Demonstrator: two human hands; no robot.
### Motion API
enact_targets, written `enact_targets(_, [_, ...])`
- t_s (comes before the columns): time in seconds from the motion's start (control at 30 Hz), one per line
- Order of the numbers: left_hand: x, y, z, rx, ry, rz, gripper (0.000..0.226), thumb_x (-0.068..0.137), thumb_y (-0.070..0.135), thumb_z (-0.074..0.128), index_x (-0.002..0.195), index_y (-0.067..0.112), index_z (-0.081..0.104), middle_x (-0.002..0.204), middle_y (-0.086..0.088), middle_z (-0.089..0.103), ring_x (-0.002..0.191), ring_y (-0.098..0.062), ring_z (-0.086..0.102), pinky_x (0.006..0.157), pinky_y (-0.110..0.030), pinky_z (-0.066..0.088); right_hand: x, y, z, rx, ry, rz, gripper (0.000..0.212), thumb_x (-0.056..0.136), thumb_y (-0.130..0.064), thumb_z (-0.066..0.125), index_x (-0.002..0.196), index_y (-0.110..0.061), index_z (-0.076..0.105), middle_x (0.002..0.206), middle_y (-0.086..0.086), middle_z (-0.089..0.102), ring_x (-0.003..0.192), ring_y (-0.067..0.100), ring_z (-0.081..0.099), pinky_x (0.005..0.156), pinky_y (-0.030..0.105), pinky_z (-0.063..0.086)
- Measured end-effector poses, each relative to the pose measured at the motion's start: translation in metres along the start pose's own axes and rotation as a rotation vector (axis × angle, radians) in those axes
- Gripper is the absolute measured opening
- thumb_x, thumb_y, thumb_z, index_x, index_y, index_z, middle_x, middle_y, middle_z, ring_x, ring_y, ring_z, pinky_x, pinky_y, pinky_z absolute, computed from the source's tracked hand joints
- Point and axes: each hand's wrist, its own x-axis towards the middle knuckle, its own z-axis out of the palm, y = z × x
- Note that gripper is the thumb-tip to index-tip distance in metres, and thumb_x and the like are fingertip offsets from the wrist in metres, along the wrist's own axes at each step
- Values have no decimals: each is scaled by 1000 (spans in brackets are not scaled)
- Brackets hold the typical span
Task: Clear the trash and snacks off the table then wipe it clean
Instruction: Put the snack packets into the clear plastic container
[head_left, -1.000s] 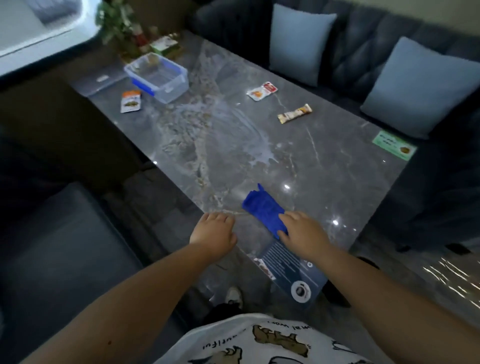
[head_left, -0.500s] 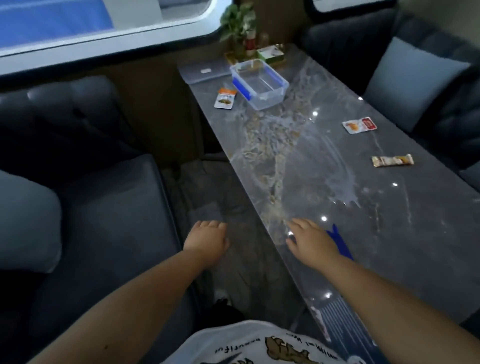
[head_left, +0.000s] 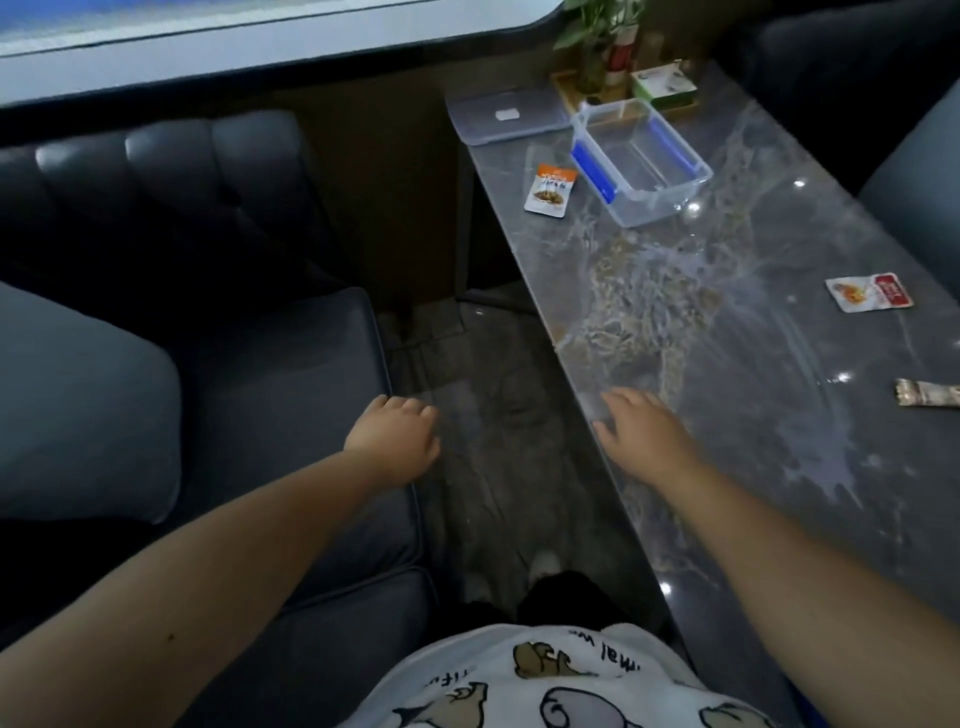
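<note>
My right hand (head_left: 641, 436) lies flat on the near edge of the grey marble table (head_left: 779, 519), fingers spread, holding nothing. My left hand (head_left: 392, 439) hovers off the table, above the gap beside the sofa seat, with loosely bent fingers and nothing in it. An orange snack packet (head_left: 550, 190) lies next to a clear container with blue clips (head_left: 639, 161). A red-and-white packet (head_left: 867, 292) and a bar wrapper (head_left: 927, 392) lie at the right. White smears (head_left: 831, 462) streak the tabletop. No cloth is in view.
The container's lid (head_left: 506, 115) lies at the table's far left corner. A potted plant (head_left: 597, 41) and a green box (head_left: 665, 85) stand at the far end. A dark sofa (head_left: 208, 364) runs along the left, with a narrow floor aisle (head_left: 498, 441) between it and the table.
The view has swung left. My right hand has come off the blue cloth, which is out of sight now. My left hand has left the table edge and hangs over the aisle.
</note>
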Motion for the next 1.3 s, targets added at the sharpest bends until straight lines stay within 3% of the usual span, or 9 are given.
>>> enact_targets(0.43, [156,-3,-54,-117,31,-36,51,95,43,33,137,17,44,137,-6,52,127,-27,46,108,-42,33,148,14,-23,85,94,31,42,84,-27,57,122,-7,57,126,15,58,115,35,51,97,42,42])
enact_targets(0.6, [221,4,-91,-76,61,30,45,94,42,37,129,17,50,130,-6,56,122,-27,50,104,-42,34,193,36,-40,68,36,72,46,87,-31,53,129,-13,53,134,8,53,121,29,47,100,39,39])
enact_targets(0.8, [306,2,-130,-22,53,135,44,94,41,37,129,18,50,130,-6,56,121,-28,50,103,-43,35,228,62,-47,94,41,159,41,88,-31,50,126,-15,55,127,6,57,115,29,50,95,39,43])
enact_targets(1.0, [428,-7,-158,-72,56,235,48,90,40,40,133,17,43,139,-8,47,124,-30,46,101,-43,36,269,79,-48,76,73,355,47,87,-31,49,131,-13,50,132,6,53,122,25,46,103,37,35])
enact_targets(1.17, [517,-30,-175,76,0,466,53,92,42,41,142,25,34,157,-8,20,140,-32,24,106,-47,28,297,68,-49,87,-6,628,46,90,-34,43,131,-12,48,131,9,54,121,25,47,105,37,34])
enact_targets(1.3, [557,-41,-178,156,0,662,57,94,46,37,148,31,24,160,-5,12,144,-30,12,107,-50,26,307,58,-52,184,-67,852,50,92,-35,42,137,-12,42,139,13,47,126,29,43,105,37,34])
